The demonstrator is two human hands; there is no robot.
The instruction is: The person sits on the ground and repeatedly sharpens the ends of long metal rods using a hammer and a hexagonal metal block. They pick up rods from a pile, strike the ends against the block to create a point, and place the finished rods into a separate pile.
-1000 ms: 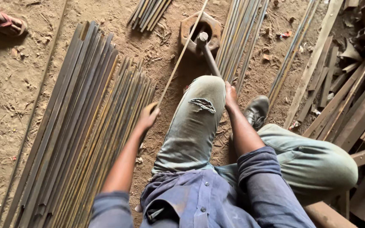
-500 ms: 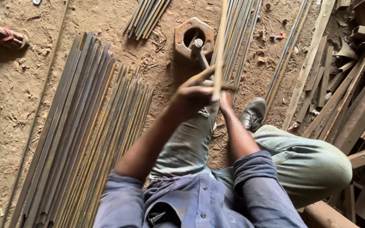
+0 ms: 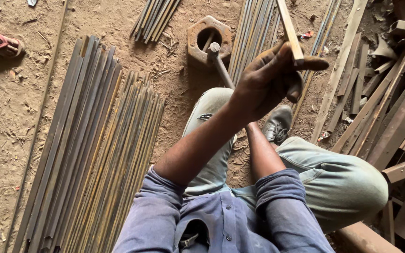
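From the head camera I see my left hand (image 3: 270, 79) raised in front of me, arm stretched up from the rolled blue sleeve, fingers curled and clamped on a thin flat metal strip (image 3: 290, 30), with the forefinger stretched out to the right just under it. My right hand is hidden behind the left one; only its forearm (image 3: 263, 154) shows, rising from below, so I cannot tell how its fingers stand. The strip's long axis runs nearly upright in the picture, leaning slightly left toward the top, where it leaves the frame; its lower end sits in my grip. Below the hand lies a hammer (image 3: 221, 65), its head close to a rusty hexagonal block with a round hole (image 3: 208, 40) on the dirt floor. To my left a broad pile of long metal strips (image 3: 90, 154) lies side by side; more bundles (image 3: 254, 33) lie beyond the block. My bent knee (image 3: 212, 117) and a grey shoe (image 3: 277, 124) sit under the arm. Scrap pieces (image 3: 390, 107) crowd the right side, and a sandalled foot (image 3: 5, 44) shows at the upper left.
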